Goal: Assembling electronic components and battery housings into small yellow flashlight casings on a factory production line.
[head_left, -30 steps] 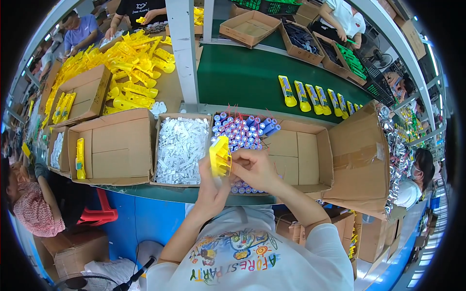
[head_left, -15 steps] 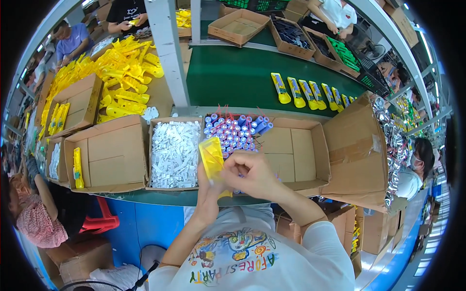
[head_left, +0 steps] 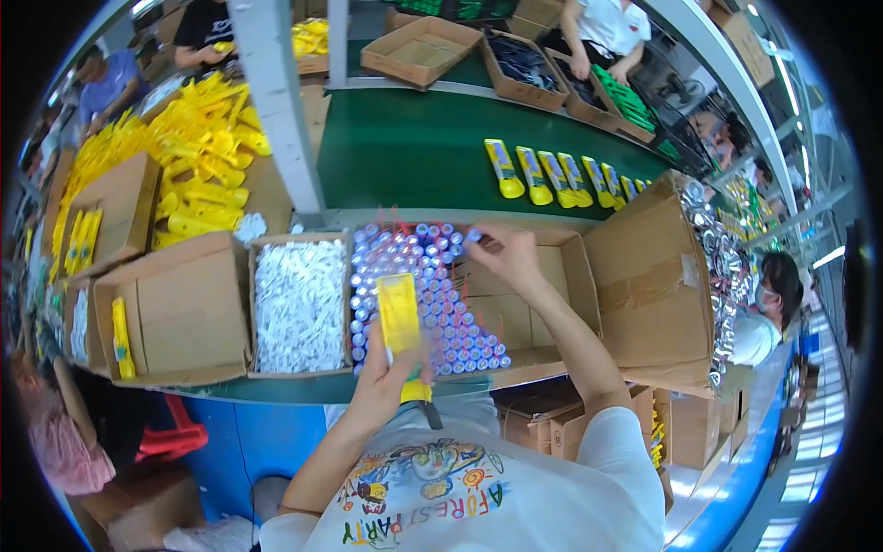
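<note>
My left hand (head_left: 384,373) is closed round a yellow plastic housing (head_left: 397,308), a long open shell held upright above the near side of a cardboard box (head_left: 552,317). Purple cylindrical battery cells (head_left: 460,340) with thin red wires stand packed in the left part of that box. At the far side of the cells, my right hand (head_left: 512,260) pinches one battery cell (head_left: 474,236) between thumb and fingertips. Beside the cells on the left, a box holds many small white plastic parts (head_left: 296,304).
Further left is a cardboard box (head_left: 189,304) with one yellow piece (head_left: 122,339) in it. Yellow housings (head_left: 207,138) are heaped behind. A row of filled yellow housings (head_left: 555,175) lies on the green belt (head_left: 395,138). A metal post (head_left: 273,110) rises between. Co-workers sit around.
My right hand has left the yellow housing and reached forward and right to the far cells, now gripping one. The left hand still holds the housing. The whole view has shifted a little.
</note>
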A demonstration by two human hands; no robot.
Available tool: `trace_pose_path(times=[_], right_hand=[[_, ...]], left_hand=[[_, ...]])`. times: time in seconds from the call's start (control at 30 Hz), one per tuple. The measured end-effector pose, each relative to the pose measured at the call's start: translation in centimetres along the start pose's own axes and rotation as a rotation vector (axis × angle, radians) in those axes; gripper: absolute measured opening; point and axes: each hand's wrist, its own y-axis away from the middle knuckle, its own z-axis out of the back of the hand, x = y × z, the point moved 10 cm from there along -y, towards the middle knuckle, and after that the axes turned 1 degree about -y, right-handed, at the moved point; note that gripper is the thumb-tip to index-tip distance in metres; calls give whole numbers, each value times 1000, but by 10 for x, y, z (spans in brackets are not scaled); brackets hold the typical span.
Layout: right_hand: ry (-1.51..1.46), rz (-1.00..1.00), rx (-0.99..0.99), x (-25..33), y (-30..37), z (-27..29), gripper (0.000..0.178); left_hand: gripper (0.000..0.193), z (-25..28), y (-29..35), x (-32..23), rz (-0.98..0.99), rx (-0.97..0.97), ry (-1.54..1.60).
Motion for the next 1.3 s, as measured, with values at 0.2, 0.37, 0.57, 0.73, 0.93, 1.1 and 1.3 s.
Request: trace_pose_path(times=[0.2, 0.37, 0.57, 0.73, 0.93, 1.1, 1.3], right_hand=[[-772, -174, 81, 93, 45, -32, 20], [-721, -349, 566, 105, 60, -87, 19], [-722, -465, 790, 122, 46, -139, 21], [-58, 538, 694, 178, -26, -187, 26], [340, 703, 783, 172, -24, -238, 11], [-157, 550, 656, 195, -23, -183, 9], [-180, 229, 676, 196, -15, -170, 16]], left_hand=[[51, -2, 1, 6, -22, -53, 17], [56, 17, 8, -7, -85, -193, -205], [56, 49, 23, -28, -208, -266, -365], [50, 118, 45, -20, -17, -501, 330], [48, 132, 60, -17, -49, -545, 416], [35, 117, 52, -5, 0, -467, 432], [33, 103, 44, -12, -6, -373, 95]])
